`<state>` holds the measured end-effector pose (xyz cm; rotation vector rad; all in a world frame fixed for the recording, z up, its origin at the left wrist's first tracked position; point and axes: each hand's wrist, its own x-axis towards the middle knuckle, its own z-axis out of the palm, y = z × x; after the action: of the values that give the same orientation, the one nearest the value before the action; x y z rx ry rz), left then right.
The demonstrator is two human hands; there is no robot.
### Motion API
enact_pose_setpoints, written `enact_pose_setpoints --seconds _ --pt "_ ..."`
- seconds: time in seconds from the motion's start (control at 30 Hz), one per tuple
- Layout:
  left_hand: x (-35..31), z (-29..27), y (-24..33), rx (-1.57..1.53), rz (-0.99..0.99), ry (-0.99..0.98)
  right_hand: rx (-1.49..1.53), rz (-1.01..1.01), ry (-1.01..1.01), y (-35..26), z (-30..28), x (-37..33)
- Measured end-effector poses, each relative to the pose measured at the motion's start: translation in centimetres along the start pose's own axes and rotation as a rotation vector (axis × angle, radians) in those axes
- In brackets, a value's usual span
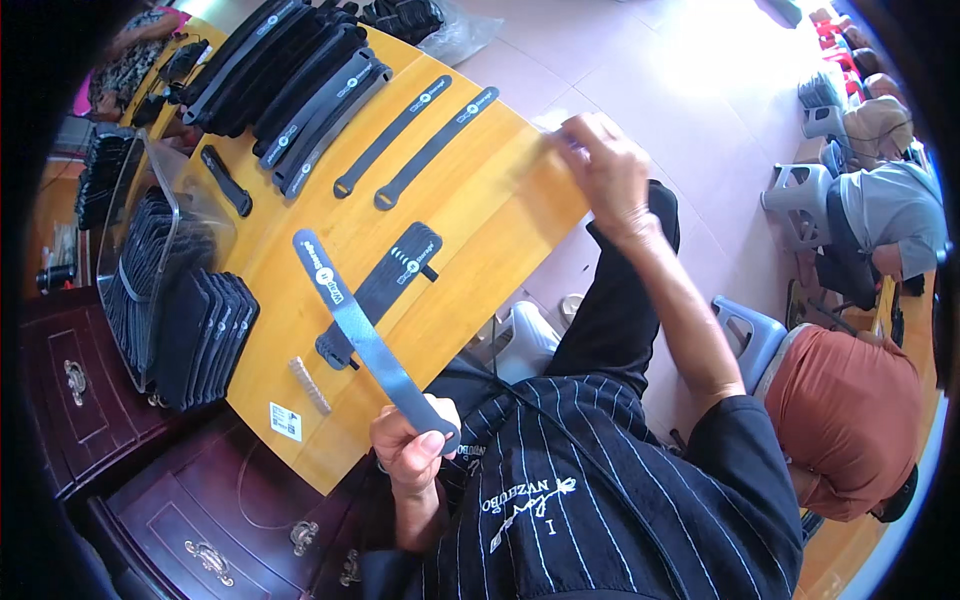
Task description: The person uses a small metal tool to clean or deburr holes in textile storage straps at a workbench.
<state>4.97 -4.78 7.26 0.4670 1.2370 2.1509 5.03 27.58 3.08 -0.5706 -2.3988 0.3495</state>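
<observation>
Left hand (415,445) is closed in a pinch, thumb on top, around the slotted end of a dark gray strap (368,340). Strap runs up and to the left from the grip, held above the counter (490,225), rounded far end up, pale print on its face. It crosses in front of a dark flat bundle (400,268) lying on the counter, hiding part of it.

Right hand (605,170) is raised at the counter's right edge, fingers bent, motion-blurred. Can't make out whether it has hold of anything or how far the fingers are spread.

Rest of the counter: two loose straps (440,145) side by side beyond the bundle, big pile of black straps (315,85) at the far side, short black strap (228,182) near it. At left, a clear bin (177,212) with dark pieces inside, dark stack (205,340) just beside it. Pale ribbed strip (309,385) and white label (286,421) sit near the front-left edge.
</observation>
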Motion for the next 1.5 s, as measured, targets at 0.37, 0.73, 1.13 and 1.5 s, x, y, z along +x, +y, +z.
enact_pose_setpoints --seconds 0.37,0.73,1.13,1.5 --pt "-1.0 -0.7 -1.4 -0.056 -0.010 0.156 0.127 0.030 -0.207 -6.3 3.8 -2.2" --pt "-0.6 -0.9 -1.6 -0.021 0.004 0.139 0.113 0.100 -0.244 -9.1 4.5 -2.0" --pt "-1.3 -0.7 -2.1 -0.035 -0.016 0.136 0.287 0.106 -0.215 -9.0 5.2 -2.7" --pt "-0.5 -0.7 -1.5 0.086 0.062 0.207 0.716 0.278 -0.355 -9.8 -2.1 -5.0"
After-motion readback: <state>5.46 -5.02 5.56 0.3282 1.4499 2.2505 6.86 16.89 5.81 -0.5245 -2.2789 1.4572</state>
